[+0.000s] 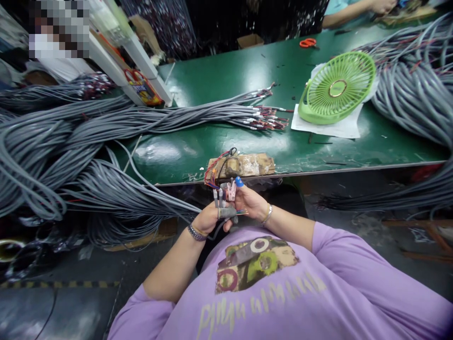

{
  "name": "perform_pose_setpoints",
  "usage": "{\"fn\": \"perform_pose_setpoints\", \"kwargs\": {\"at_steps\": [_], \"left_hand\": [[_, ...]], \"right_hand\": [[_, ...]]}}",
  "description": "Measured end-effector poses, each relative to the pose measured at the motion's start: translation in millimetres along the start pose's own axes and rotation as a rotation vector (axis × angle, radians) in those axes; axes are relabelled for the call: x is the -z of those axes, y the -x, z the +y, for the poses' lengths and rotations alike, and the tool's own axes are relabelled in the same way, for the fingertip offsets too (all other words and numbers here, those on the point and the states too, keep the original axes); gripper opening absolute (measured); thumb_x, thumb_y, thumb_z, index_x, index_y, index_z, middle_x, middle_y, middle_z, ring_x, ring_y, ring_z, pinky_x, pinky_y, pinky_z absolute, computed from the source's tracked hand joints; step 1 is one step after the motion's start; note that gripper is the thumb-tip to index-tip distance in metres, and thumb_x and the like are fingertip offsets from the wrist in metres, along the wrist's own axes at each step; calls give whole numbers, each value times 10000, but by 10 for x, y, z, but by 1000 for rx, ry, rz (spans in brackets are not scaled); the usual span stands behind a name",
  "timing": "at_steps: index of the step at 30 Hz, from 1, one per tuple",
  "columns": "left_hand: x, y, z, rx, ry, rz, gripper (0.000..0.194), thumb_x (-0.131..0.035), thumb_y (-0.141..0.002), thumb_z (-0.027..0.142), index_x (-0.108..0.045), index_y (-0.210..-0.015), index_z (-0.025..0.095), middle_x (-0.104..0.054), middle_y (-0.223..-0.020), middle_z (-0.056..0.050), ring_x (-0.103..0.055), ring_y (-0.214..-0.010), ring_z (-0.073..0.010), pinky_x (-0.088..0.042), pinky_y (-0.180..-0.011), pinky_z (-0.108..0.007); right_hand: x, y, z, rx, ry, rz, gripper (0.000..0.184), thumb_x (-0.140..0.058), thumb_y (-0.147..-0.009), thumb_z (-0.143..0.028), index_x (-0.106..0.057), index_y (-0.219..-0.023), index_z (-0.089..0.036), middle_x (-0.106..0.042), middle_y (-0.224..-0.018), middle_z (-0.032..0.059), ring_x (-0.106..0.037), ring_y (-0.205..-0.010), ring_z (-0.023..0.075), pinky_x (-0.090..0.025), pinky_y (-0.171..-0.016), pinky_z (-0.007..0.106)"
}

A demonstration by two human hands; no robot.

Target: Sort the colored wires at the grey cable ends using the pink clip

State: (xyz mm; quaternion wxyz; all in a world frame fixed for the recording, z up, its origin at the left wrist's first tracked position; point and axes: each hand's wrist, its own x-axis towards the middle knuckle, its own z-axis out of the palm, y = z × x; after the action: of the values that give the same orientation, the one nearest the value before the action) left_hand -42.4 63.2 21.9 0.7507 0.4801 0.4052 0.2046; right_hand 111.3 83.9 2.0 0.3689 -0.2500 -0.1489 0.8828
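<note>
My left hand [208, 218], with a watch at the wrist and grey covers on some fingers, is closed on a grey cable [218, 227]. Thin coloured wires [242, 212] fan from the cable's stripped end towards my other palm. My right hand [253, 204] wears a blue cover on one fingertip and a bracelet at the wrist. Its fingers curl beside the left ones; what they grip is partly hidden. A small pink clip-like piece [231, 191] shows between the hands. Just beyond sits a wooden block [255, 165] with a metal part and loose red and black wires.
Grey cable bundles [170, 120] lie across the green table [212, 80] and heap at the left. A green fan [338, 87] stands on white paper. More cable [417, 99] piles at the right. Orange scissors [307, 43] lie farther back, near a co-worker's arm [348, 13].
</note>
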Motion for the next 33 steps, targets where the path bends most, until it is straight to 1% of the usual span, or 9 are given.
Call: {"fn": "perform_pose_setpoints", "kwargs": {"at_steps": [3,7,11,16,20,24,26,29,33], "left_hand": [[-5,45,10,26,-2,-4,312,-687,-710,385,-706,-628,85,-590,-411,-59,-492,-330,-109,-338,-409,-218],[-44,156,14,45,-9,31,310,-700,-710,385,-701,-630,86,-589,-418,-54,-481,-341,-101,-328,-408,-217],[-93,261,-13,-10,-13,106,343,-695,-717,426,-689,-623,96,-592,-423,-50,-480,-355,-101,-313,-411,-219],[-157,285,-34,-114,-14,222,335,-663,-761,424,-697,-664,105,-607,-448,-42,-504,-393,-106,-350,-448,-222],[-238,254,-11,-200,26,300,314,-642,-787,404,-697,-678,114,-613,-464,-30,-514,-419,-101,-390,-481,-220],[-307,221,-10,-205,28,367,313,-651,-789,400,-680,-649,122,-613,-468,-24,-520,-426,-98,-406,-483,-216],[-321,210,-21,-196,22,381,315,-655,-785,407,-681,-657,121,-613,-468,-23,-522,-426,-98,-410,-482,-215],[-325,195,-38,-174,27,397,327,-662,-770,429,-677,-666,120,-609,-462,-24,-526,-418,-104,-408,-465,-214],[-324,163,-53,-155,34,417,333,-670,-751,440,-669,-651,122,-603,-448,-23,-522,-400,-108,-408,-450,-217]], "right_hand": [[19,8,1,15,-3,18,568,-423,-850,-692,-629,-912,-166,-646,-798,49,-580,-648,136,-494,-621,265],[40,29,-20,22,5,29,554,-412,-875,-663,-655,-914,-166,-648,-814,48,-556,-649,116,-439,-583,218],[37,54,-65,0,17,17,524,-416,-904,-608,-675,-929,-154,-651,-800,49,-526,-610,105,-421,-560,212],[29,54,-82,37,68,74,388,-479,-928,-458,-694,-929,-136,-659,-776,58,-547,-627,105,-406,-547,198],[18,43,-56,88,110,99,379,-576,-869,-486,-696,-888,-127,-633,-700,36,-512,-564,88,-396,-522,195],[-12,24,-53,121,107,132,355,-691,-785,-476,-673,-798,-122,-595,-628,13,-490,-525,85,-379,-489,196],[-19,21,-63,111,75,127,320,-689,-798,-443,-670,-800,-124,-603,-635,17,-502,-533,91,-388,-492,199],[-12,27,-75,73,30,117,280,-648,-842,-409,-665,-817,-130,-655,-719,44,-548,-577,107,-441,-538,219],[8,27,-62,79,28,100,266,-637,-849,-405,-658,-825,-140,-681,-781,58,-575,-609,130,-475,-565,254]]}}
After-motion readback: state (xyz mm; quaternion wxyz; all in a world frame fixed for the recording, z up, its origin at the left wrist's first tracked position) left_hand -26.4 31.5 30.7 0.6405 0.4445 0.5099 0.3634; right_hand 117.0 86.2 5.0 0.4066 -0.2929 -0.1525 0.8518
